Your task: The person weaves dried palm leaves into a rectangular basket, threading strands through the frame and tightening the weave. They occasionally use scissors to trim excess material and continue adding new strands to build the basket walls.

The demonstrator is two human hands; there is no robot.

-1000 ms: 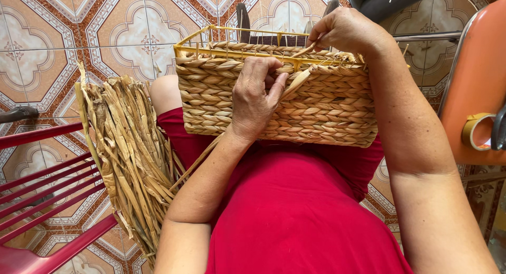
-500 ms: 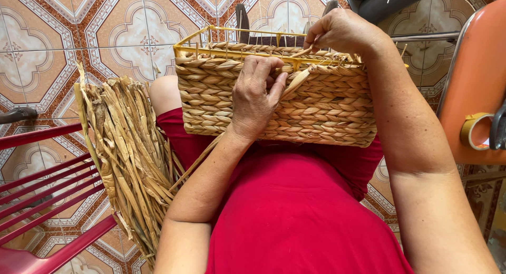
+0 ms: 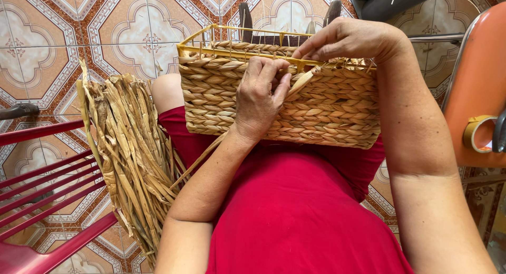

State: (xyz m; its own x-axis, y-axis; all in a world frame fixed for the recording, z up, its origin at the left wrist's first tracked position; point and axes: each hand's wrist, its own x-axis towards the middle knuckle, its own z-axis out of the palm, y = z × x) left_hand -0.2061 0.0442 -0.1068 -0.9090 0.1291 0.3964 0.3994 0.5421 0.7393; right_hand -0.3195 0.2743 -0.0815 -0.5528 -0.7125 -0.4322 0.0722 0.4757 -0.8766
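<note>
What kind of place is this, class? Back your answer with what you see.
Probably a home weaving spot: patterned floor tiles, a bundle of dried leaf strips beside the lap, and a half-woven basket worked by the left hand and right hand.

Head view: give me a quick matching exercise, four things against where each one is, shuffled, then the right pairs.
Things:
1. woven basket
2. bundle of dried leaves
3. roll of tape
4. left hand

Places:
A. on the orange seat at the right edge
B. pressed against the basket's near wall
C. on the lap, over the red cloth
D. beside the left arm, next to the red chair

Pairs: 1-C, 2-D, 3-A, 4-B
</note>
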